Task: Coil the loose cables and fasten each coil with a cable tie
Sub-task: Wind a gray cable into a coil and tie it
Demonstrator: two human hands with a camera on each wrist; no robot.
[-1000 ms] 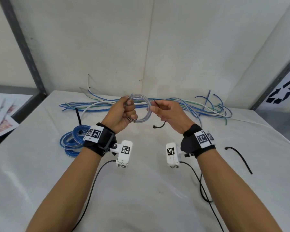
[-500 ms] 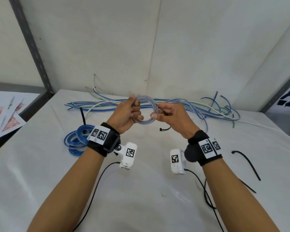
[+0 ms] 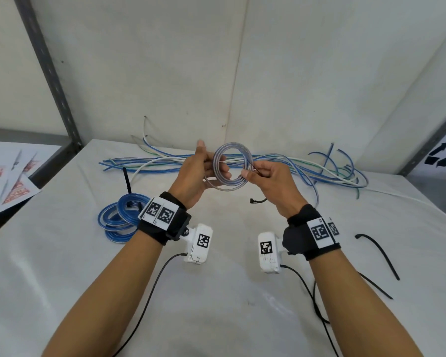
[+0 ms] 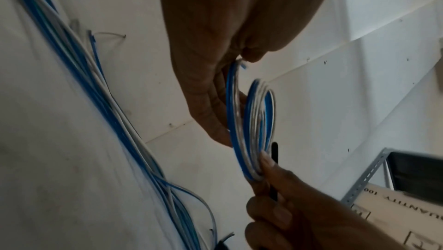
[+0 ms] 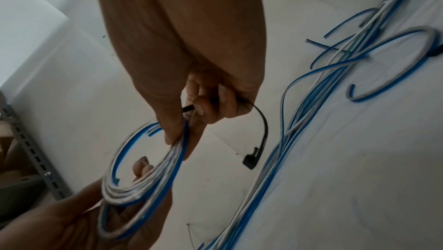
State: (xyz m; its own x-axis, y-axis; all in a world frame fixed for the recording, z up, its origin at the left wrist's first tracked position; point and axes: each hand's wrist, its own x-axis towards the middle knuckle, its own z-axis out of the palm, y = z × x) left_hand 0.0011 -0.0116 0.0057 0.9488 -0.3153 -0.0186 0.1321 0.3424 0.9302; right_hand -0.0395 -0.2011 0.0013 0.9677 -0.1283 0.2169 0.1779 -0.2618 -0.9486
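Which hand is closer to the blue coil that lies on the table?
Left. The left hand is raised just right of and beyond the blue coil; the right hand is farther right, past the coil held between both hands.

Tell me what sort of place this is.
Probably a makeshift recording booth or work corner rather than a home: a table draped in white cloth, plain white panel walls meeting in a corner, and a slotted metal shelving upright at the left. Loose cables lie along the back.
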